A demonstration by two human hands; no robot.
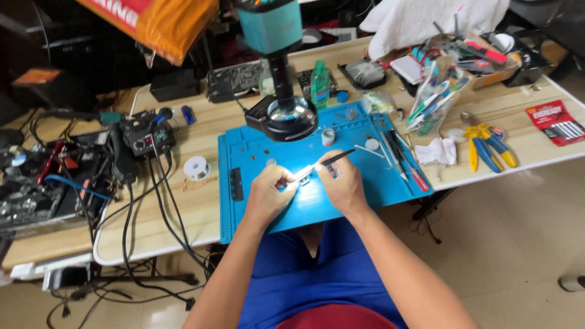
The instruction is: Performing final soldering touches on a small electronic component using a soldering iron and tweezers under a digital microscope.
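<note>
Both my hands work over a blue silicone repair mat (pixel 365 183) on a wooden table. My left hand (pixel 268 194) is closed around a small pale part near the mat's middle. My right hand (pixel 342 183) grips a thin black-handled tool (pixel 323 161) whose light tip points at that part between the hands. A microscope (pixel 277 67) with a teal head and a ring light stands just beyond the hands, at the mat's far edge.
A solder spool (pixel 197 167) and a black soldering station (pixel 146 137) with cables lie left. Circuit boards (pixel 36 189) sit at far left. Tweezers and a red screwdriver (pixel 402 158) rest on the mat's right. Yellow-blue pliers (pixel 487 146), a green bottle (pixel 320 82) and a cluttered box (pixel 463 61) lie right.
</note>
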